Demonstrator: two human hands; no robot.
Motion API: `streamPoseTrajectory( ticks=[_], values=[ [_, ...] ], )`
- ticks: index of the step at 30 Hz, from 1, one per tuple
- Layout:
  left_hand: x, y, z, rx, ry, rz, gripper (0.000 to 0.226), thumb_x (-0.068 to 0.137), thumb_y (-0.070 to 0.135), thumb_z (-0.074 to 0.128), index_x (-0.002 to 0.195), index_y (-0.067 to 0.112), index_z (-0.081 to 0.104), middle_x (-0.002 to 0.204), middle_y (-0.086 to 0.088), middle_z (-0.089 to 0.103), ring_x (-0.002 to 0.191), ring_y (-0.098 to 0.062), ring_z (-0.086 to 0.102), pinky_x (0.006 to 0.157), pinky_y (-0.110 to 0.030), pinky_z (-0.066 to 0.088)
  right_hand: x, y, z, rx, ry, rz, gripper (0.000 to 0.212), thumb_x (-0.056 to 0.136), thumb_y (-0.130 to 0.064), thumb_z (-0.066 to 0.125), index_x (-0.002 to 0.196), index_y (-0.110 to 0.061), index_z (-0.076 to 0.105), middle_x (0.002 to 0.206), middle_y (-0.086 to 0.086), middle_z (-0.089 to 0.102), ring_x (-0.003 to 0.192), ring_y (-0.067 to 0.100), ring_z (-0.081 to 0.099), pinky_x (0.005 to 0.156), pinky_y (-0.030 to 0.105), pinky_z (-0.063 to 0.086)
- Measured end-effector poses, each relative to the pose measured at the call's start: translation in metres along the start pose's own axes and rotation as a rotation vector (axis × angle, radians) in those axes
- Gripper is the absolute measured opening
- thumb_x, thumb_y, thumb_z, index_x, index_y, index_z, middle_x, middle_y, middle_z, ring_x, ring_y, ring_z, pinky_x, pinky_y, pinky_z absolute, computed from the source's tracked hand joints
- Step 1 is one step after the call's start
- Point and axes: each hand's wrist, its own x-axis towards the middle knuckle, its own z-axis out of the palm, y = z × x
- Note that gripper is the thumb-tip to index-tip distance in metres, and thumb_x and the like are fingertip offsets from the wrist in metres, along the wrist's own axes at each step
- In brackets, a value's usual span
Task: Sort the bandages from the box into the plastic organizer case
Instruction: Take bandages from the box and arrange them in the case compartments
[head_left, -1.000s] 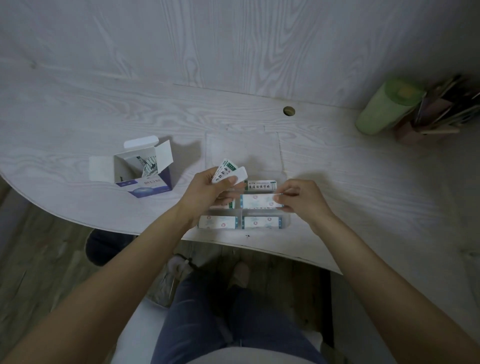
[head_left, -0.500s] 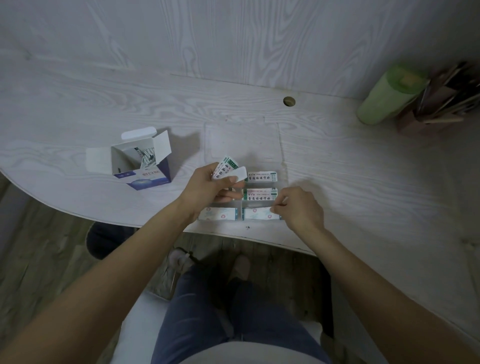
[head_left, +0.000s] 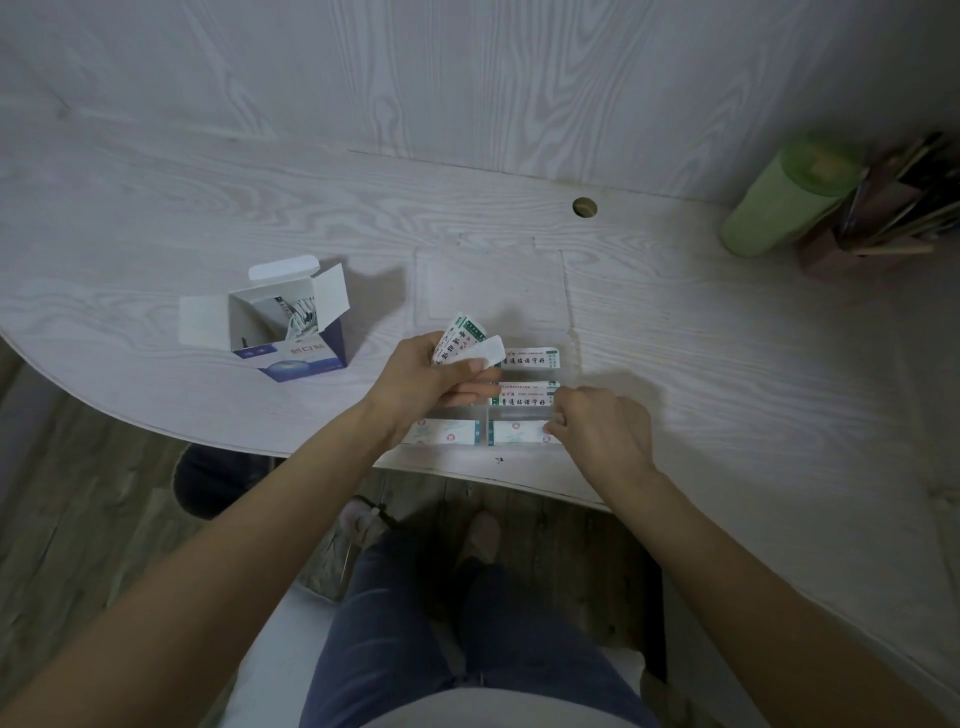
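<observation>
Several bandages (head_left: 464, 340) are fanned in the left hand (head_left: 427, 382), pinched between thumb and fingers above the case (head_left: 563, 374), which lies at the bench's (head_left: 727, 395) near edge. The box (head_left: 291, 332) stands open toward the bench's left end, more strips showing inside. The right hand (head_left: 602, 428) rests at the case's right side, fingers curled with the tips on the strip in the near-right compartment (head_left: 519, 432); whether it pinches that strip or only presses it, I cannot tell. To do this step well, I judge, seat each strip flat and square within its walls, matching the printed face of those already there, and draw one strip at a time from the fan. Both forearms reach forward from below, wrists low over the near edge.
</observation>
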Motion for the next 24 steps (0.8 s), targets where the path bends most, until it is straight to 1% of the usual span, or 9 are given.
streamPoseTrajectory(
  ticks=[3, 5, 9, 11, 14, 17, 20, 22, 24],
  values=[
    [-0.001, 0.001, 0.0, -0.036, -0.03, -0.001, 0.023, 0.089, 0.005, 0.06, 0.112, 0.003, 0.059, 0.094, -0.012, 0.073, 0.075, -0.016, 0.072, 0.065, -0.021, 0.057, 0.003, 0.0, -0.009, -0.032, -0.012, -0.009, 0.022, 0.094, -0.037, 0.052, 0.099, -0.017, 0.061, 0.097, 0.0, 0.066, 0.087, 0.021, 0.063, 0.063, 0.027, 0.037],
    [-0.002, 0.002, 0.0, -0.043, -0.048, 0.007, 0.021, 0.089, 0.006, 0.061, 0.109, 0.006, 0.06, 0.092, -0.009, 0.074, 0.075, -0.016, 0.072, 0.066, -0.021, 0.057, 0.005, 0.0, -0.016, 0.117, 0.053, 0.017, 0.024, 0.093, -0.039, 0.053, 0.093, -0.019, 0.066, 0.089, -0.004, 0.067, 0.081, 0.017, 0.062, 0.063, 0.026, 0.04],
    [-0.004, 0.005, 0.0, -0.022, -0.079, 0.023, 0.018, 0.088, 0.008, 0.062, 0.106, 0.01, 0.062, 0.087, -0.006, 0.075, 0.074, -0.014, 0.072, 0.067, -0.02, 0.057, 0.015, -0.011, -0.039, 0.931, 0.076, 0.016, 0.016, 0.087, -0.03, 0.067, 0.097, -0.019, 0.071, 0.089, -0.01, 0.068, 0.063, 0.001, 0.059, 0.059, 0.016, 0.046],
    [-0.005, 0.006, 0.0, 0.029, -0.101, 0.034, 0.016, 0.087, 0.011, 0.063, 0.103, 0.013, 0.062, 0.083, -0.004, 0.075, 0.071, -0.013, 0.071, 0.068, -0.021, 0.056, 0.02, -0.018, -0.047, 1.135, -0.004, 0.005, 0.012, 0.085, -0.02, 0.069, 0.096, -0.015, 0.07, 0.089, -0.002, 0.07, 0.055, 0.004, 0.059, 0.051, 0.013, 0.043],
    [-0.006, 0.007, 0.001, 0.152, -0.112, 0.08, 0.013, 0.088, 0.016, 0.063, 0.101, 0.016, 0.062, 0.077, 0.0, 0.073, 0.058, -0.007, 0.063, 0.061, -0.019, 0.05, 0.027, -0.022, -0.05, 1.28, -0.048, -0.009, 0.005, 0.085, -0.005, 0.068, 0.085, -0.009, 0.069, 0.074, 0.007, 0.068, 0.053, 0.007, 0.058, 0.049, 0.016, 0.043],
    [-0.007, 0.007, -0.002, 0.163, -0.098, 0.131, 0.006, 0.094, 0.019, 0.055, 0.094, 0.013, 0.058, 0.063, 0.006, 0.067, 0.048, -0.003, 0.046, 0.05, -0.014, 0.04, 0.033, -0.021, -0.049, 1.427, -0.081, 0.038, 0.006, 0.083, 0.0, 0.067, 0.082, -0.006, 0.07, 0.073, 0.008, 0.069, 0.065, 0.014, 0.066, 0.068, 0.024, 0.055],
    [-0.006, 0.01, -0.01, 0.19, -0.075, 0.175, 0.013, 0.096, 0.024, 0.051, 0.093, 0.013, 0.056, 0.072, 0.003, 0.067, 0.048, -0.004, 0.04, 0.05, -0.014, 0.037, 0.038, -0.024, -0.049, 1.565, -0.094, 0.078, 0.007, 0.086, -0.005, 0.065, 0.081, -0.004, 0.069, 0.073, 0.008, 0.07, 0.074, 0.02, 0.067, 0.083, 0.029, 0.056],
    [-0.007, 0.012, -0.015, 0.203, -0.046, 0.178, 0.015, 0.098, 0.027, 0.048, 0.093, 0.014, 0.055, 0.073, 0.0, 0.07, 0.046, -0.003, 0.039, 0.048, -0.013, 0.037, 0.043, -0.026, -0.05, 1.592, -0.06, 0.114, 0.012, 0.088, -0.01, 0.064, 0.081, -0.003, 0.069, 0.073, 0.009, 0.07, 0.073, 0.018, 0.068, 0.082, 0.026, 0.056],
    [-0.006, 0.014, -0.02, 0.212, 0.023, 0.175, 0.02, 0.098, 0.03, 0.046, 0.095, 0.013, 0.055, 0.079, -0.009, 0.071, 0.043, -0.001, 0.04, 0.049, -0.015, 0.036, 0.049, -0.026, -0.05, 1.537, -0.04, 0.115, 0.005, 0.085, -0.005, 0.067, 0.081, -0.001, 0.069, 0.074, 0.009, 0.069, 0.071, 0.013, 0.068, 0.078, 0.022, 0.055]
  ],
)
